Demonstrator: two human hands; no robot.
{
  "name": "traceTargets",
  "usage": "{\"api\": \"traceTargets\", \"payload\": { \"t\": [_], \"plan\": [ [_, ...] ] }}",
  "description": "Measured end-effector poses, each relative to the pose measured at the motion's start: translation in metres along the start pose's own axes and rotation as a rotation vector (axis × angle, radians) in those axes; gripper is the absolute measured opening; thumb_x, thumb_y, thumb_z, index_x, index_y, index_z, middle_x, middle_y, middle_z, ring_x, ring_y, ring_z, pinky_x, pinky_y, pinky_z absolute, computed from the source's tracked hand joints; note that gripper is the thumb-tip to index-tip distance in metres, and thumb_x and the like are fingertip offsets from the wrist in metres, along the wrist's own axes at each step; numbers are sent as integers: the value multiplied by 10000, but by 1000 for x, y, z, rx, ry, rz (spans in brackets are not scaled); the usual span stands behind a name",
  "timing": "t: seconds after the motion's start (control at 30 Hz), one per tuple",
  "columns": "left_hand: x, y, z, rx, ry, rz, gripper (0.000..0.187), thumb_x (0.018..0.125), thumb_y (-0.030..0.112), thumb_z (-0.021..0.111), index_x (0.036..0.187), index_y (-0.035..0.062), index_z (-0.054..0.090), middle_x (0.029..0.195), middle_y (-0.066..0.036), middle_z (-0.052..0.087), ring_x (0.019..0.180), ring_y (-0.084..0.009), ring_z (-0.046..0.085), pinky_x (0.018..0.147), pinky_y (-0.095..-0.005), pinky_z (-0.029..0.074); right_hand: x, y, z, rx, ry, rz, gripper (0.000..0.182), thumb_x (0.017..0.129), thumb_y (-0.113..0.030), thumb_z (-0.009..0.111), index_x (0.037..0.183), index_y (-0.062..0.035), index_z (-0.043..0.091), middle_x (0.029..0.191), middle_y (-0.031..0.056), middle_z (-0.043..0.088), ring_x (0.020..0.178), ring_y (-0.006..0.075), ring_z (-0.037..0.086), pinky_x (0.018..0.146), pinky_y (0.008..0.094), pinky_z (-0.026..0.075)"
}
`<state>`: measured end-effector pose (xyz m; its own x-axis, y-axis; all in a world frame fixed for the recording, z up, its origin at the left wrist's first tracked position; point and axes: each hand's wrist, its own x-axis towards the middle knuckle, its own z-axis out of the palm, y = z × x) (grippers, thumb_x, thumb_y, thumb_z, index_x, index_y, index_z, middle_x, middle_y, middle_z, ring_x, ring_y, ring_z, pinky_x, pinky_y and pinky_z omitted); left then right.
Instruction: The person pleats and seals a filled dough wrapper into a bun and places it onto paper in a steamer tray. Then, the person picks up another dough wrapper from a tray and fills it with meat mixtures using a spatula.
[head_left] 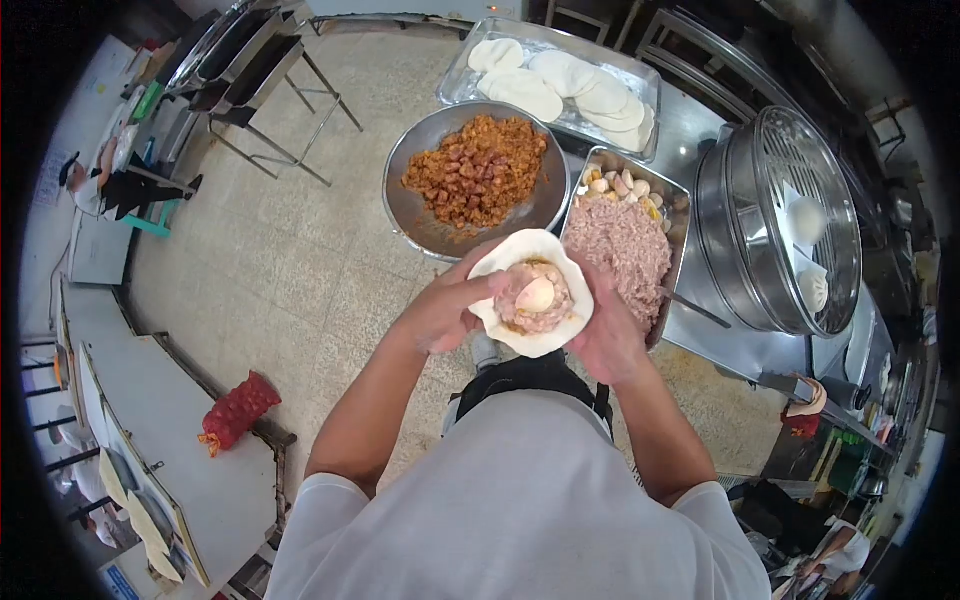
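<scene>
A round dough wrapper (535, 250) lies across both hands, its edges wavy, with pale pink meat filling (520, 305) and a piece of egg (537, 295) in its middle. My left hand (447, 305) holds the wrapper's left side, the thumb reaching over the rim to the filling. My right hand (612, 325) supports the right side, its fingers partly hidden and blurred. Just beyond the hands are a steel bowl of reddish-brown filling (475, 175) and a steel tray of minced meat (620, 245) with egg pieces (625, 185) at its far end.
A metal tray (450, 85) of flat dough rounds (600, 90) stands at the back. Stacked steamers (740, 230) with buns (806, 221) are at the right. A spoon handle (700, 308) sticks out of the meat tray. A red net sack (240, 408) and a seated person (90, 190) are at the left.
</scene>
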<state>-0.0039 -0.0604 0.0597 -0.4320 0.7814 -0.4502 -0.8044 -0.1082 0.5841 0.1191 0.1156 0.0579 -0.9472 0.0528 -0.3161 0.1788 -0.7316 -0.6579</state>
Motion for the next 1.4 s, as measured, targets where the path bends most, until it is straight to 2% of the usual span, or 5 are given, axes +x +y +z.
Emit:
{"api": "traceTargets", "payload": {
  "t": [0.6,0.8,1.0,1.07,1.4],
  "plan": [
    [3,-7,3,-70,-24,163,477,947,53,564,1400,47,412,1318,-130,533,1199,-235,567,998,-394,501,4,-12,15,-86,-19,-52,622,1033,-549,290,1434,-83,384,1379,107,514,1249,235,538,894,468,551],
    [34,-8,-7,67,-4,23,550,935,93,625,1418,10,375,1299,-130,558,1151,-237,604,970,-392,522,33,20,7,38,126,61,617,1031,-551,293,1405,-81,434,1374,111,524,1278,245,518,1093,439,404],
    [4,24,-11,200,-26,128,730,1005,583,344,1404,-24,417,1365,-186,532,1223,-283,564,1055,-412,459,0,-7,36,231,-194,86,709,996,-605,328,1448,-61,366,1362,145,514,1165,310,595,871,443,571],
    [11,-19,-36,-421,-256,305,839,951,699,303,1350,-13,492,1348,-203,552,1237,-322,550,1043,-456,462,-4,0,29,-96,-35,47,744,986,-612,335,1466,-44,325,1348,169,507,1092,316,634,756,417,610],
    [-1,-36,-14,-729,-362,581,716,918,721,370,1341,180,575,1440,-126,493,1300,-335,493,1080,-561,406,1,8,35,-189,-30,-159,330,929,-80,650,1233,-13,544,965,59,639,804,106,628,688,264,538]
  ]
}}
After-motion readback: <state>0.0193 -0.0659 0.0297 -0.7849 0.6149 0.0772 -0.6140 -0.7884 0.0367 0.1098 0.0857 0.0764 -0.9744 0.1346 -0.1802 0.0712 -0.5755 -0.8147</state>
